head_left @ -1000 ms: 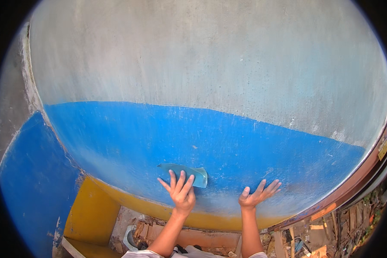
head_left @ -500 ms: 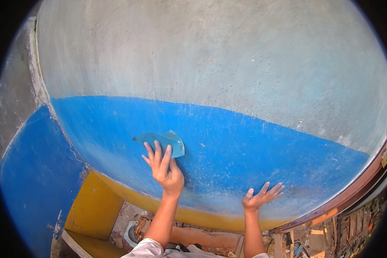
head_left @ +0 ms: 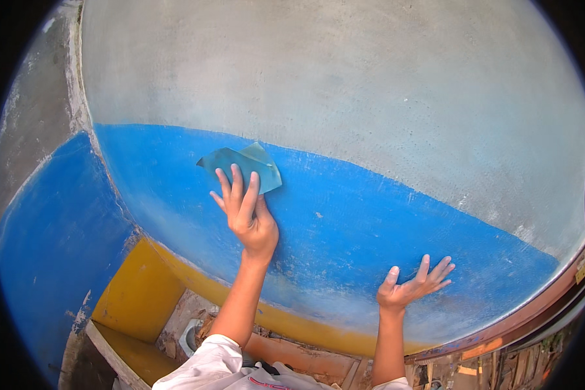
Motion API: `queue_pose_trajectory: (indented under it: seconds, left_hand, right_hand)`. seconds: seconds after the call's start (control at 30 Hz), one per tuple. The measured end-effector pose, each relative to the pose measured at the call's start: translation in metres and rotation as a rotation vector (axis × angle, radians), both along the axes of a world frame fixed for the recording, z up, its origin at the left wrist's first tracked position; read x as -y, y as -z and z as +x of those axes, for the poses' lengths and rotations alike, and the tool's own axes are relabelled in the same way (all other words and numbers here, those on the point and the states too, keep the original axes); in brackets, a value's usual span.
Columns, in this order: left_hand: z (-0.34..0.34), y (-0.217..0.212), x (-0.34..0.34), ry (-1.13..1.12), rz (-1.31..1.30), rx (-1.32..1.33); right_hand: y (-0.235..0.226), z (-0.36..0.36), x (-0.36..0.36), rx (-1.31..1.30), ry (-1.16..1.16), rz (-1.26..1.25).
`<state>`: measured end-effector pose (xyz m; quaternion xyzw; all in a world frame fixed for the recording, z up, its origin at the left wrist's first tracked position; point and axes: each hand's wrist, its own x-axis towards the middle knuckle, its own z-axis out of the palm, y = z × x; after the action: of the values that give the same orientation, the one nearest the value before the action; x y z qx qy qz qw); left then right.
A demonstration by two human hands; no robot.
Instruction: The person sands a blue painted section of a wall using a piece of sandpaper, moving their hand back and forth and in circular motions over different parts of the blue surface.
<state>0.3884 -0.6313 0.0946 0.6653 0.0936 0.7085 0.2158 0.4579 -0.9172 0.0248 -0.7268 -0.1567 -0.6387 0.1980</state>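
My left hand [head_left: 250, 218] presses a teal sheet of sandpaper [head_left: 240, 164] against the blue painted part of the wall [head_left: 344, 221]. Its fingers are extended over the sheet's lower part, and the sheet's upper right corner lifts in a fold. Whitish dusty patches mark the blue paint lower down. To the right and lower, my right hand [head_left: 413, 286] is spread with nothing in it, at the blue surface; whether the palm touches it I cannot tell.
Above the blue is bare grey plaster [head_left: 370, 78]. A yellow band [head_left: 305, 328] runs along the wall's base, with a yellow ledge [head_left: 136, 286] in the left corner. Wood scraps and debris [head_left: 494, 367] lie at lower right. A brown frame edge [head_left: 539, 312] borders the wall's right side.
My left hand has slid up the wall with the sandpaper, closer to the grey plaster. My right hand sits a little higher and farther right, its fingers more spread. The view has shifted slightly.
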Motion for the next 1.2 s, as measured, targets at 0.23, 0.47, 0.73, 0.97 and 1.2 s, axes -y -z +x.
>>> queue_pose_trajectory:
  seconds: [0.23, 0.47, 0.73, 0.97, 1.2]
  left_hand:
    - [-0.012, 0.102, 0.018, 0.210, 0.094, -0.038]
    - [0.004, -0.023, 0.021, 0.048, 0.011, 0.035]
    - [0.004, 0.038, -0.005, 0.064, -0.108, 0.050]
    - [-0.006, 0.026, -0.006, 0.142, 0.324, -0.071]
    - [-0.015, -0.017, -0.107, -0.174, -0.114, 0.218]
  right_hand:
    - [-0.006, 0.001, 0.004, 0.035, 0.031, 0.009]
    - [-0.003, 0.003, 0.000, 0.032, 0.038, -0.024]
    - [-0.002, 0.003, 0.007, 0.028, 0.070, -0.027]
    - [0.000, 0.001, 0.003, 0.011, 0.090, -0.021]
    - [0.002, 0.001, 0.000, 0.008, 0.085, -0.028]
